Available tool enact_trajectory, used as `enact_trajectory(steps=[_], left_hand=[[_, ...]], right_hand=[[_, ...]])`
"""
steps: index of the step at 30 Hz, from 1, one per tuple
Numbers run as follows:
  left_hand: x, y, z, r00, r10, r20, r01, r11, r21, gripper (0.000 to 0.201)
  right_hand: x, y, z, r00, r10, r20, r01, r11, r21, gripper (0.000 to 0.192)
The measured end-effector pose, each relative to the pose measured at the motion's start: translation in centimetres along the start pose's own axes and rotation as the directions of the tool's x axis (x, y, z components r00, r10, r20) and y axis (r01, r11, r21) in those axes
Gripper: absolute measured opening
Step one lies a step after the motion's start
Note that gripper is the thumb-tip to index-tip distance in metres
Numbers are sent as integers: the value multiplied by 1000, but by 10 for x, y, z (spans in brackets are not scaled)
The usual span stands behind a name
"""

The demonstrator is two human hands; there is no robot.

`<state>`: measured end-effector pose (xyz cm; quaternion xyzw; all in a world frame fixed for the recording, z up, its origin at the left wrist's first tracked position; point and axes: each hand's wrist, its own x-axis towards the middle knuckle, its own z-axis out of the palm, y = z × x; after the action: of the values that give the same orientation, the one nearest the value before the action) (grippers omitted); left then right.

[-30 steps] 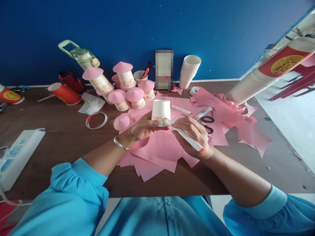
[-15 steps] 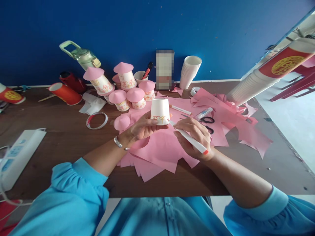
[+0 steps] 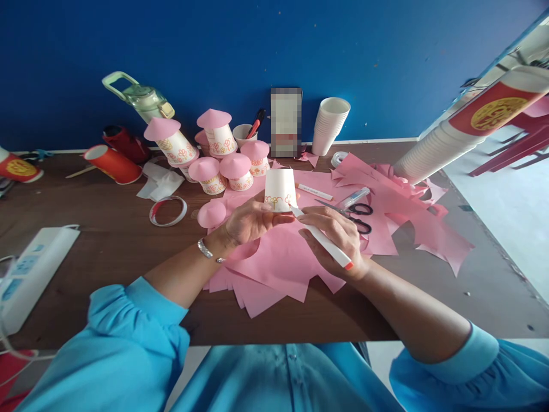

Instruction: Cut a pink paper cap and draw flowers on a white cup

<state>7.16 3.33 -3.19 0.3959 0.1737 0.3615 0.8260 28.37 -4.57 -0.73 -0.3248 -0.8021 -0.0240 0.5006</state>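
Upside down in my left hand is a white paper cup, gripped near its rim, with orange and yellow-green flower drawings along the lower band. My right hand is closed around a white marker with a red end cap. The marker's tip meets the cup's lower right side, by the drawn line. Under both hands lie pink paper sheets. A second white marker rests on the paper behind the cup. Black-handled scissors lie just right of my right hand.
Decorated cups with pink cone roofs stand at back left, near a tape roll. A phone leans on the wall beside stacked white cups. Pink scraps cover the right side; a power strip lies left.
The cup has turned in my left hand, shifting its drawings leftward, and has risen slightly. My right hand and marker have moved a little left and up; an added orange line shows near the tip.
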Motion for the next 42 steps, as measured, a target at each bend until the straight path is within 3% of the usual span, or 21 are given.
enact_trajectory(steps=[8,15,23,32,38,42], left_hand=[[-1,-2,8,999,44,-9,-42,985,168,52],[-1,2,4,1000,21,-15,-20,996,83,45],[1,0,0,999,44,26,-46,994,102,34],[0,-3,1,998,56,5,-56,994,95,45],[-5,-2,5,995,102,7,-101,965,243,20],[-8,5,16,997,75,-19,-69,970,231,21]], right_hand=[[-6,1,4,998,-48,37,45,996,80,28],[-2,1,1,998,-68,13,67,996,59,29],[-2,1,1,999,-33,14,33,999,19,31],[-1,2,0,1000,-20,0,20,1000,16,34],[1,2,-1,1000,-24,-11,25,999,45,33],[0,2,0,1000,-5,1,5,999,51,30]])
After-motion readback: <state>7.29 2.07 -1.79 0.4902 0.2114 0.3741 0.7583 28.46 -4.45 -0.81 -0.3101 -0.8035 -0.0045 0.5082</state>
